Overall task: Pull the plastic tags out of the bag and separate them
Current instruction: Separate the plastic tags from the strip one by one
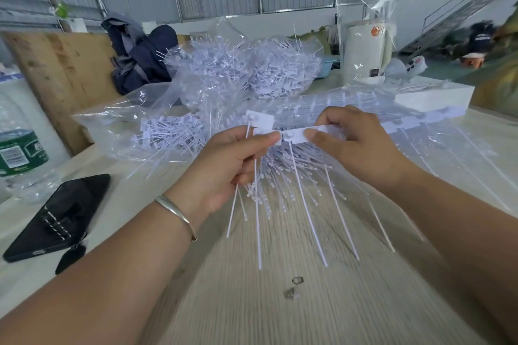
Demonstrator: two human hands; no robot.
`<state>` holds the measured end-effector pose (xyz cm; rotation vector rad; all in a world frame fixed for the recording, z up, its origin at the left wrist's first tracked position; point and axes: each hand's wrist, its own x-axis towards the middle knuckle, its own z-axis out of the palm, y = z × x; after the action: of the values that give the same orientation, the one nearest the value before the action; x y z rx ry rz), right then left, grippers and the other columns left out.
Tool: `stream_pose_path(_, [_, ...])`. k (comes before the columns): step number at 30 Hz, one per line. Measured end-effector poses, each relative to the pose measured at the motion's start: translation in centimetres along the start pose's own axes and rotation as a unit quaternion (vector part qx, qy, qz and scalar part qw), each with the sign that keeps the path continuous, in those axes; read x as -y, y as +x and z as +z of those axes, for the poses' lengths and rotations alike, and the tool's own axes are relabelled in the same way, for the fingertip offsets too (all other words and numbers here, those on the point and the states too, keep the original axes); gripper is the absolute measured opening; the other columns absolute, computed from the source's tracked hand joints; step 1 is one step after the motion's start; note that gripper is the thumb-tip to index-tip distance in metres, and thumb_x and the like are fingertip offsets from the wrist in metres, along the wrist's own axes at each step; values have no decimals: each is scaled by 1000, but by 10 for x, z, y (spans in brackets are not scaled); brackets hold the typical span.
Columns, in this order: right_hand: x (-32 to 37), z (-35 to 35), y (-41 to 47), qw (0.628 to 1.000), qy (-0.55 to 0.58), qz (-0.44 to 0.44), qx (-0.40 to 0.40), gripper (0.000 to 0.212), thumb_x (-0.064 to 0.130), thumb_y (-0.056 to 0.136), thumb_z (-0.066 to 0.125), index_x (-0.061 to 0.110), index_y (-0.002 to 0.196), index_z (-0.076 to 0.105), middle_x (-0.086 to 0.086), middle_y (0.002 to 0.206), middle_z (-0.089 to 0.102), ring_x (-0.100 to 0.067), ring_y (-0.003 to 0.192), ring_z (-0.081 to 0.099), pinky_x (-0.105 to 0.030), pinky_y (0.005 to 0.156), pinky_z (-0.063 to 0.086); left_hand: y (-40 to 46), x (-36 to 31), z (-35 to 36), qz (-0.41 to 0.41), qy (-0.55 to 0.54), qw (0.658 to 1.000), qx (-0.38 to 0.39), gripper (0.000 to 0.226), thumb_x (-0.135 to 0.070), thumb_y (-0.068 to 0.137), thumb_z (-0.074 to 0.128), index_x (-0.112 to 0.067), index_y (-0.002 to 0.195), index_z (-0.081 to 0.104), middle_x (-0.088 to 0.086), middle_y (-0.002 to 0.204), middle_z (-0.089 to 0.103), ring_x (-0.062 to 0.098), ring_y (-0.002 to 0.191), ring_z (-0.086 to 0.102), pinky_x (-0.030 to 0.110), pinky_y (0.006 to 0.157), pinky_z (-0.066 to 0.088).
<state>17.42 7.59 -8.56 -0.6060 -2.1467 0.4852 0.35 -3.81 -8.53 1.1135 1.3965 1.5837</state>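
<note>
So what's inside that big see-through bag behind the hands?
The bag is stuffed with white plastic tags, their thin tails poking out every way. Its bottom is hidden behind the hands and the tags piled on the table, so how deep the heap goes cannot be seen.

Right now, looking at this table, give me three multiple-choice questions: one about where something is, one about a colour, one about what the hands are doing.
1. Where does the black smartphone lie?
A. left of the left hand
B. right of the right hand
C. inside the bag

2. What colour is the label on the clear plastic bottle?
A. red
B. green
C. yellow

3. What are the hands doing?
A. resting flat on the table
B. both pinching white plastic tags
C. holding the phone

Answers: 1 A, it lies on the wooden table by the left forearm. 2 B, the band is green. 3 B, the left hand and right hand each pinch white plastic tags.
</note>
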Motion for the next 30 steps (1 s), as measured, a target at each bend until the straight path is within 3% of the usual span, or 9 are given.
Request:
stream_pose_path(3, [4, 0, 0, 998, 52, -20, -8, 27, 33, 89, 64, 14, 72, 55, 2, 67, 50, -13, 65, 44, -28, 62, 31, 0, 2, 0, 4, -16, 1000, -13, 22, -23, 82, 71, -24, 61, 63, -8, 53, 39, 5, 40, 21, 16, 36, 18])
stream_pose_path(8, [1, 1, 0, 998, 62, -27, -9, 44, 52, 85, 61, 11, 70, 56, -12, 67, 53, -25, 67, 48, -28, 60, 33, 1, 1, -5, -17, -141, 988, 69, 25, -26, 77, 69, -26, 54, 60, -10, 53, 38, 3, 43, 19, 15, 35, 11])
stream_pose_path(11, [-1, -1, 0, 997, 69, -18, -10, 37, 51, 82, 65, 21, 61, 63, -11, 67, 58, -20, 73, 50, -29, 68, 38, 1, 3, -8, -27, -139, 984, 107, 26, -20, 77, 71, -25, 56, 58, -11, 50, 31, 4, 44, 15, 16, 37, 8])
stream_pose_path(13, [-3, -4, 1, 997, 77, -13, -23, 26, 45, 79, 72, 25, 62, 68, -3, 69, 63, -16, 80, 50, -30, 72, 39, 2, 1, -9, -20, -105, 989, 98, 27, -14, 74, 72, -23, 52, 58, -12, 46, 28, 2, 39, 18, 16, 36, 10])
stream_pose_path(15, [-3, -7, 2, 997, 69, -13, -33, 20, 40, 76, 75, 24, 65, 71, 2, 69, 64, -15, 81, 49, -26, 69, 37, 3, 1, -9, 6, 11, 999, 46, 26, -9, 72, 73, -16, 51, 60, -3, 46, 33, 4, 37, 24, 16, 35, 17])
stream_pose_path(18, [-5, -10, 3, 998, 31, -15, -49, 27, 41, 75, 74, 18, 63, 69, 0, 65, 64, -9, 71, 48, -24, 65, 35, 2, 7, -6, 41, 159, 986, -24, 24, -14, 74, 76, 5, 70, 61, 9, 60, 33, 15, 47, 25, 22, 45, 20])
stream_pose_path(23, [-6, -6, 4, 1000, 8, -16, -24, 42, 53, 80, 62, 12, 71, 59, 4, 56, 48, -7, 52, 40, -20, 51, 29, 2, 7, -3, 6, 29, 1000, 9, 8, -17, 70, 79, -18, 72, 71, -12, 49, 49, 2, 38, 33, 15, 36, 27])
stream_pose_path(26, [-4, -4, 1, 999, -3, -41, 1, 42, 49, 84, 59, 8, 76, 53, 5, 57, 38, -8, 58, 35, -20, 54, 29, 6, 8, -4, -9, -6, 1000, -26, 23, -13, 66, 79, -20, 66, 57, -7, 57, 47, 5, 41, 32, 17, 35, 27])
stream_pose_path(30, [-5, -5, 2, 999, -3, -47, 13, 39, 41, 90, 58, 6, 76, 46, 5, 58, 28, -8, 55, 28, -21, 51, 23, 7, 7, -3, -40, -73, 996, -34, 19, -21, 71, 76, -16, 72, 57, 2, 67, 54, 8, 51, 40, 16, 37, 30])
